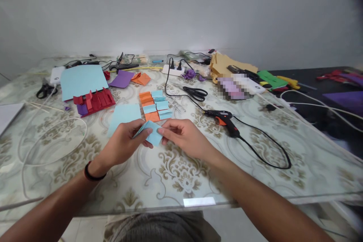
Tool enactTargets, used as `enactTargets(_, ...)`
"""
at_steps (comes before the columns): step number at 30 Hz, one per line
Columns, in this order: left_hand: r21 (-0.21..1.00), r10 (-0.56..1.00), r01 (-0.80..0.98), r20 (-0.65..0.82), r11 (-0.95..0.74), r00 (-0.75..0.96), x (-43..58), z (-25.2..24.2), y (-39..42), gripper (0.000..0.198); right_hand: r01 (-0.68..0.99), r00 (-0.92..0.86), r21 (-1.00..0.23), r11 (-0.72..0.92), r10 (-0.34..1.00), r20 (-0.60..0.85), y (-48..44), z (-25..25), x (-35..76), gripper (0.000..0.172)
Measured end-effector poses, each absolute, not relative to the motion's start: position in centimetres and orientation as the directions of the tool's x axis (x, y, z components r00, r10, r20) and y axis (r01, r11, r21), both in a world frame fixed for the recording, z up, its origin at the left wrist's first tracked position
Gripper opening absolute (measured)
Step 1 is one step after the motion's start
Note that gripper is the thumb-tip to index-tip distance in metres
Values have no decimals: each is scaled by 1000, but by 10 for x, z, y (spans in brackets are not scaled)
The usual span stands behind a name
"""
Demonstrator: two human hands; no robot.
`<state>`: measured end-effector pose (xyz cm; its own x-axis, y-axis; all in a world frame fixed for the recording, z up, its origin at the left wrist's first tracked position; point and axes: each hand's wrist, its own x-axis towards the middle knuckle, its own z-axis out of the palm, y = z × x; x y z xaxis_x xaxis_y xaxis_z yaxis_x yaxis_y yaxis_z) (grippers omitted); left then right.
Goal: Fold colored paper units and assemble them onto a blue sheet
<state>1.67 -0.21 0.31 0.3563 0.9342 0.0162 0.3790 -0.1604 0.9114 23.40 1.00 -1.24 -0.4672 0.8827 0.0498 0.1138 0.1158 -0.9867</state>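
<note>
Between my two hands, just above the near part of the table, is a folded light-blue paper (153,134). My left hand (124,138) pinches its left side, thumb on top. On the right edge, my right hand (184,135) grips it between thumb and fingers. A flat light-blue sheet (124,115) lies just behind my left hand. Beyond the folded paper sit pleated orange paper strips (146,99) and pleated light-blue strips (160,100), side by side. The fingers beneath the folded paper are partly hidden.
A hot glue gun (222,117) lies to the right, its black cord looping forward. Black scissors (195,93) rest behind it. Folded red paper (95,101) and a large blue sheet (83,79) are at the left. A power strip (173,70) stands near the wall.
</note>
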Motion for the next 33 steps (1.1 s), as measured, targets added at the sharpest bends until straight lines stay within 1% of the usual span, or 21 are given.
enactTargets(2,889,936,407,64,-212,347,15,3,-2,27,151,-469,-978,145,881,59,10,-11,235,34)
enactTargets(5,875,937,406,134,-265,323,13,2,-2,20,247,-474,-944,219,877,80,10,-9,235,31)
enactTargets(8,885,939,379,157,-271,305,11,-1,-1,26,325,-434,-908,265,895,106,10,-9,236,26)
enactTargets(12,917,953,344,104,-203,286,13,-5,-1,23,372,-369,-884,282,919,138,12,-11,235,22)
enactTargets(15,936,955,324,38,-137,294,16,-7,0,25,382,-391,-877,292,911,133,11,-13,233,20)
enactTargets(18,936,949,336,-13,-99,314,16,-9,0,26,331,-414,-898,289,900,137,10,-12,232,21)
enactTargets(20,962,956,265,-24,-57,293,15,-10,1,26,249,-434,-933,261,891,134,9,-10,232,20)
enactTargets(23,994,974,112,-43,18,224,13,-7,3,24,143,-466,-972,189,879,102,10,-10,233,21)
enactTargets(25,997,972,76,-43,26,233,14,-4,3,24,106,-457,-985,139,886,76,11,-11,233,20)
enactTargets(28,996,953,84,5,-32,303,15,-1,1,26,22,-428,-995,96,901,77,14,-15,234,22)
enactTargets(29,996,948,67,29,-53,316,15,-1,1,23,-7,-419,-996,93,904,87,14,-16,234,22)
enactTargets(31,995,936,-27,95,-92,338,14,-2,1,14,-48,-397,-994,97,912,108,15,-16,235,22)
enactTargets(33,982,915,-128,174,-136,365,11,-5,1,25,-86,-380,-992,91,918,117,15,-15,236,32)
